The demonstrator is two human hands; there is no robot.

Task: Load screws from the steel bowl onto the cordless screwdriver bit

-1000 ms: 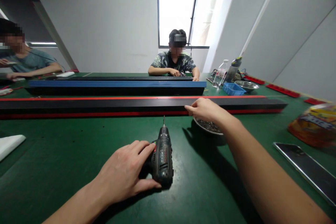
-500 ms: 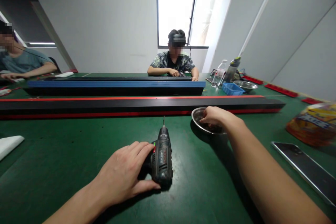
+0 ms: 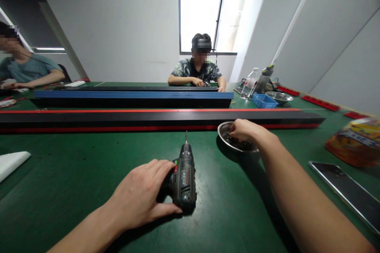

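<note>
Left hand (image 3: 142, 185) clamped on drill (image 3: 186, 184); right hand (image 3: 247, 129) in metal bowl (image 3: 221, 131).
Bowl sits beyond and right of the drill grip; dark pieces (image 3: 230, 139) around right fingertips, pinch hidden, can't tell if closed. Right hand snagging the bowl could tip it, spilling pieces.

Black drill (image 3: 185, 180) lying on its side, with thin bit (image 3: 186, 137) pointing away. Farther off to the right: shallow metal bowl (image 3: 220, 134), round, upright, holding many small, dark, loose pieces (image 3: 234, 143).
</note>
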